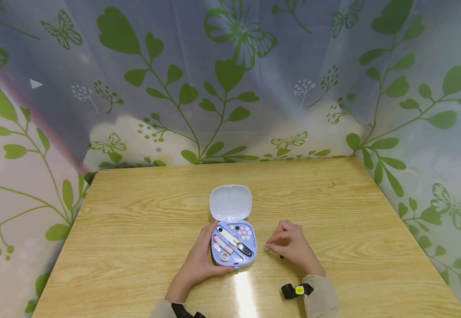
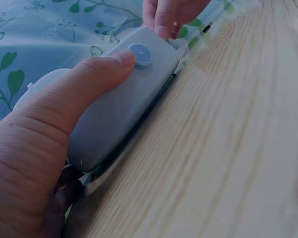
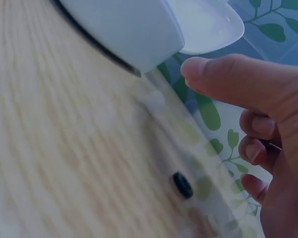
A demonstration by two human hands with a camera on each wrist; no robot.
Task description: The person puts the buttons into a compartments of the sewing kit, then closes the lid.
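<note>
A lilac sewing box [image 1: 233, 263] stands on the table with its lid [image 1: 230, 203] raised at the back. My left hand [image 1: 200, 260] grips its left side, and the thumb rests by the round front catch [image 2: 140, 54]. Inside are several small buttons [image 1: 244, 232], a long white-and-black tool [image 1: 230, 236], a pink tube [image 1: 222, 244] and a metal ring [image 1: 224, 256]. My right hand [image 1: 290, 245] hovers right of the box, thumb forward and other fingers bent. A small blurred white piece [image 3: 154, 99] is just off the thumb tip. Below the hand lies a dark button [image 3: 183, 185].
The wooden table [image 1: 142, 212] reaches back to a hanging curtain [image 1: 198, 88] printed with leaves and butterflies. Curtain also hangs along the left and right sides. Each wrist carries a black strap, such as the right strap [image 1: 291, 291].
</note>
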